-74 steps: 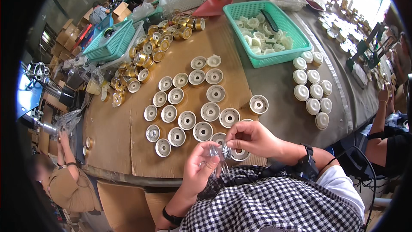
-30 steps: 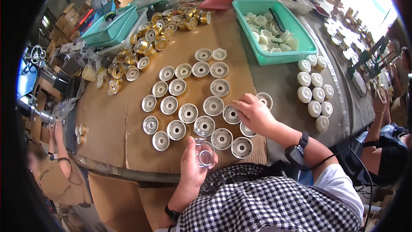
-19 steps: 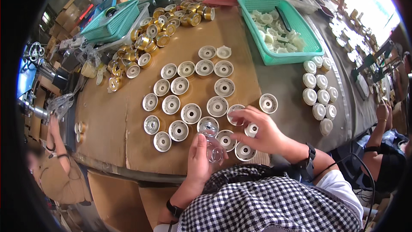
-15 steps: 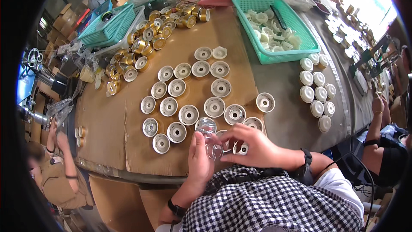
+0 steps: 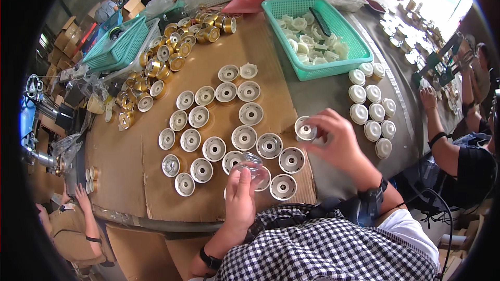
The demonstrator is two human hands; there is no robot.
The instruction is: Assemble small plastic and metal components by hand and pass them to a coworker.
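Note:
Upright in my left hand point(image 5: 240, 198) is a small stack of clear, round, dome-like plastic pieces point(image 5: 252, 160), gripped between thumb and fingers. My right hand point(image 5: 336, 140) reaches out to the right, its thumb and fingertips pinching what looks like one more clear piece point(image 5: 309, 134) at the mouth of a white round cup point(image 5: 302, 125). Its fingers partly hide that cup. Rows of white-faced round cups with holed centres point(image 5: 244, 138) stand on the cardboard beyond my hands. One cup point(image 5: 170, 165) on the left has a shiny clear piece in it.
A green basket point(image 5: 312, 75) of translucent white parts stands at the back. Right of it are white round caps point(image 5: 372, 110). Gold-sided cups point(image 5: 156, 67) lie heaped at the back left beside another green basket point(image 5: 112, 47). Other people work at both sides.
My right hand has left my left hand and moved right to the white cup at the cardboard's edge. The left hand keeps its clear pieces. The whole view has shifted slightly.

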